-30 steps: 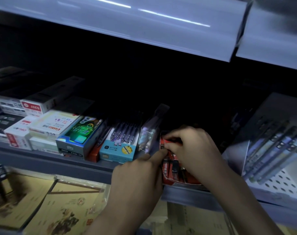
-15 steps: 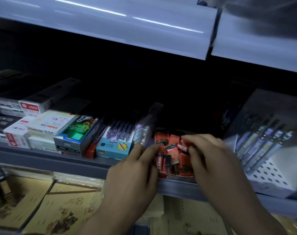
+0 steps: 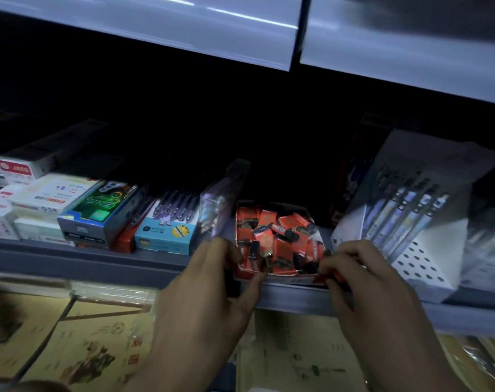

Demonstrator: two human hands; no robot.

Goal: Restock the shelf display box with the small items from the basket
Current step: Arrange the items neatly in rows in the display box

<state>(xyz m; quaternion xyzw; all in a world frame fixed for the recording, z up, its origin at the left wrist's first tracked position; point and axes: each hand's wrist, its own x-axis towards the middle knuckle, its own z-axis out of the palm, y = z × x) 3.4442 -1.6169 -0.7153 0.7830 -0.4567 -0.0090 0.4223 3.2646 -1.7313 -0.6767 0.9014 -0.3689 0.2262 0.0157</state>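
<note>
A red display box [image 3: 249, 274] stands at the front edge of the grey shelf [image 3: 99, 261], filled with several small red and black packets [image 3: 280, 239]. My left hand [image 3: 212, 292] grips the box's front left corner, thumb below and fingers on the rim. My right hand [image 3: 362, 275] holds the front right corner, fingers curled at the rim with something red between them. No basket is in view.
Left of the box stand a clear pen case [image 3: 220, 202], a blue pen box [image 3: 167, 236], a green-and-black box [image 3: 99, 213] and white boxes [image 3: 42, 199]. A white perforated pen display [image 3: 404, 222] stands close on the right. An upper shelf [image 3: 240, 32] hangs overhead; paper packs [image 3: 99, 340] lie below.
My right hand has come out of the box to its front right corner, and my left hand has closed on the front left corner. The packets inside now show uncovered.
</note>
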